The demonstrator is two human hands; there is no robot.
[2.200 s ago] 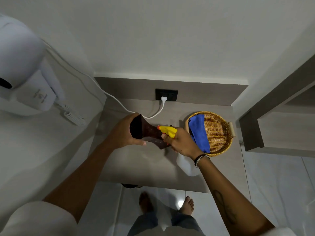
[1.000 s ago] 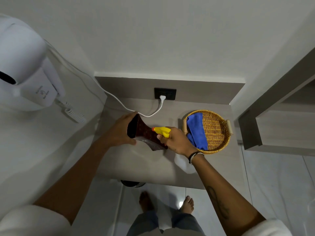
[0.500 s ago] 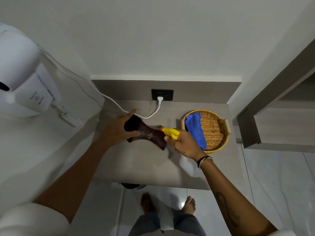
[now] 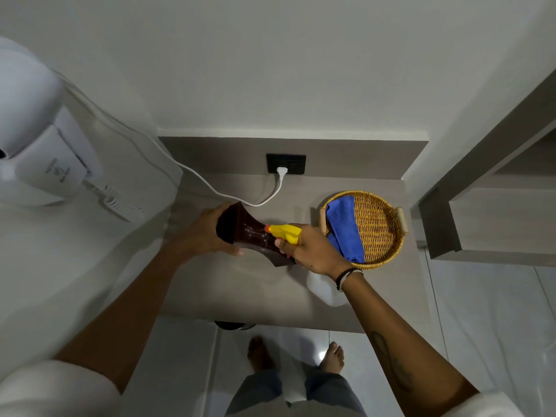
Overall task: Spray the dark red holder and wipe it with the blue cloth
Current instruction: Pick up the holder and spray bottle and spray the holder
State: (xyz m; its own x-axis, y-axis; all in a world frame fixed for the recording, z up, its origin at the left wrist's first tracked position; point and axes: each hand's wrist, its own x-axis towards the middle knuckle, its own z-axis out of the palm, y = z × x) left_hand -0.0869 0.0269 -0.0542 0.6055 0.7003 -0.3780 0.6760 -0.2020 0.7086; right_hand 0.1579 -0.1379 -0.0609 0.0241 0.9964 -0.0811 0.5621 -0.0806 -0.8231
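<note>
Holder (image 4: 252, 236) gripped by left hand (image 4: 200, 233), lying sideways above countertop (image 4: 240, 290).
Right hand (image 4: 313, 251) grasps spray bottle (image 4: 326, 288); nozzle faces holder; blue cloth (image 4: 344, 230) in basket (image 4: 382, 230).

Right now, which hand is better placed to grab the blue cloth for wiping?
The right hand. It is beside the wicker basket that holds the blue cloth, though it must first put down the spray bottle. The left hand has its grip on the dark red holder, farther away.
</note>
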